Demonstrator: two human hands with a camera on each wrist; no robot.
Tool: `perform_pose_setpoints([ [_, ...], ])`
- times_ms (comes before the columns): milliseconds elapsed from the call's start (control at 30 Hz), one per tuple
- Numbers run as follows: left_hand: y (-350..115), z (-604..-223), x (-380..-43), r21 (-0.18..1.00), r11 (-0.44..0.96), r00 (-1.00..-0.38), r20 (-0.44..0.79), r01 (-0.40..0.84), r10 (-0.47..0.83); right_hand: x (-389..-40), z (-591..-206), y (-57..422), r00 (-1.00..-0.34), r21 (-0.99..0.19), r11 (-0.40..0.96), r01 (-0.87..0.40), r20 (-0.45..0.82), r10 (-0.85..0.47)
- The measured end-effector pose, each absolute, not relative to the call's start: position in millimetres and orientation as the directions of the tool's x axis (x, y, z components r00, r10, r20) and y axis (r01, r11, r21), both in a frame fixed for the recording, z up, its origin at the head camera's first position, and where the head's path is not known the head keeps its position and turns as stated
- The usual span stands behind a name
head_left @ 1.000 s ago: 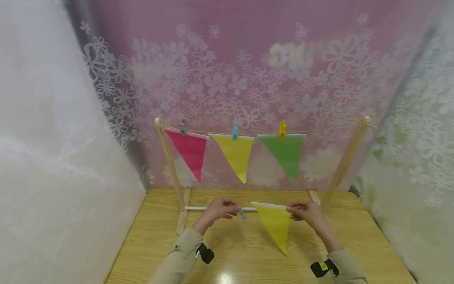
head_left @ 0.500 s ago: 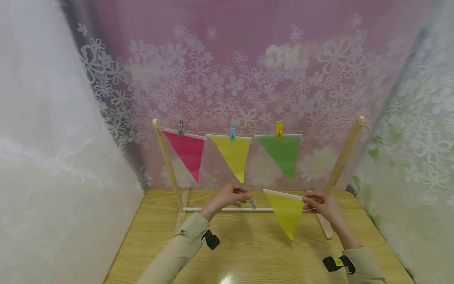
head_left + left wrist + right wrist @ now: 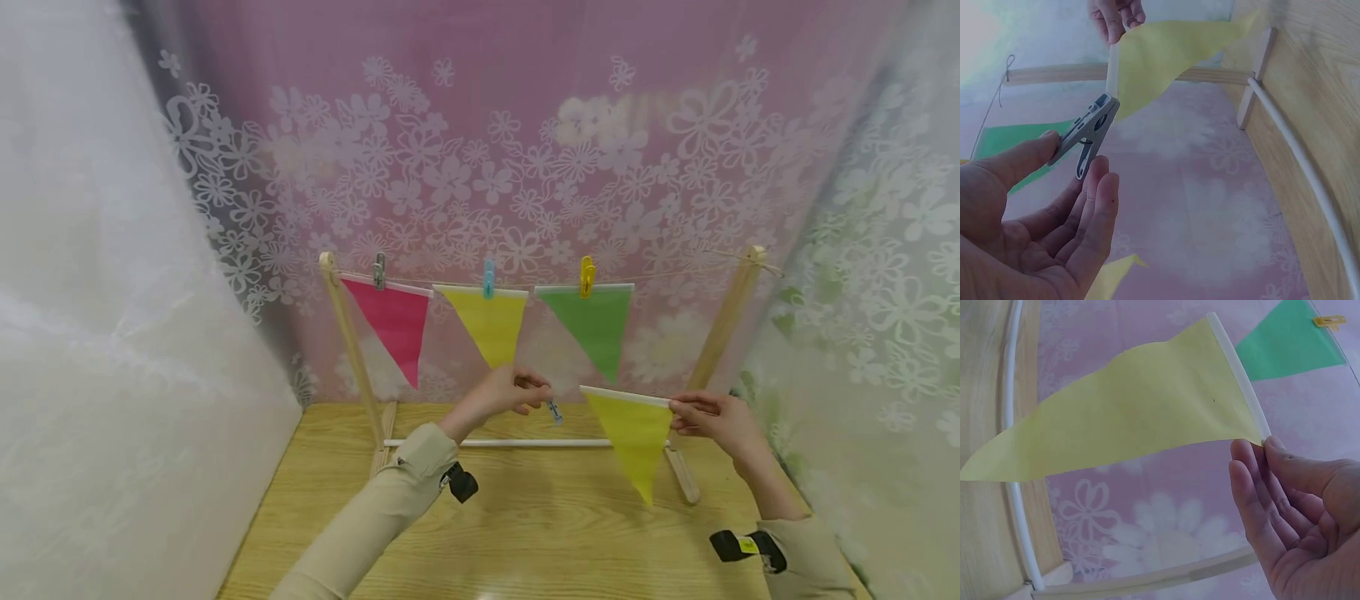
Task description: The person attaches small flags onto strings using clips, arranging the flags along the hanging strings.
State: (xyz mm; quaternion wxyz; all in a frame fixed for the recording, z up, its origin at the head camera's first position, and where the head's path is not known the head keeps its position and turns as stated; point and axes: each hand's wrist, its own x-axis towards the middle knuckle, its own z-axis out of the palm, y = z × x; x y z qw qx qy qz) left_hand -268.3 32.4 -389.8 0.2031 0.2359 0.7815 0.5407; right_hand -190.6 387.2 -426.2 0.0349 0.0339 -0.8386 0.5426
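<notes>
My left hand (image 3: 501, 395) pinches a grey-blue clothespin (image 3: 1090, 133) between thumb and fingers, its nose pointing away from the palm. With thumb and fingertips my right hand (image 3: 720, 423) holds a yellow pennant (image 3: 630, 437) by the right end of its white top edge. The pennant hangs point down, in front of the frame. In the head view the clothespin is apart from the pennant, to its left. Behind, a pink pennant (image 3: 393, 321), another yellow pennant (image 3: 487, 321) and a green pennant (image 3: 596, 321) hang from a string, each under one clothespin. My left hand covers the hanging yellow pennant's tip.
The string (image 3: 667, 272) runs between a left wooden post (image 3: 351, 350) and a right wooden post (image 3: 727, 325). A white rod (image 3: 525, 442) joins their feet low over the wooden table (image 3: 540, 533). Flowered curtains (image 3: 450, 167) stand around the table.
Both hands have moved right and up, away from me, carrying the clothespin and the yellow pennant. Both grips are kept. The hanging pennants stay on the string.
</notes>
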Motion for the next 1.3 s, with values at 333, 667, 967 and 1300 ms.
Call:
perform_pose_setpoints([
  [333, 49, -357, -274, 0.912, 0.341, -0.791, -0.032, 0.227, 0.611, -191, -407, 412, -0.988, -0.918, 0.366, -0.151, 0.146, -0.041],
  [667, 71, -314, -272, 0.839, 0.380, -0.748, 0.047, 0.389, 0.662, -188, -387, 424, -0.984, -0.944, 0.278, -0.178, 0.171, -0.050],
  [967, 94, -281, -269, 0.755, 0.440, -0.740, 0.087, 0.486, 0.667, -187, -370, 433, -0.984, -0.956, 0.234, -0.180, 0.175, -0.041],
  [1300, 123, -246, -270, 0.694, 0.434, -0.704, 0.147, 0.574, 0.695, -189, -354, 438, -0.966, -0.916, 0.313, -0.250, 0.257, -0.021],
])
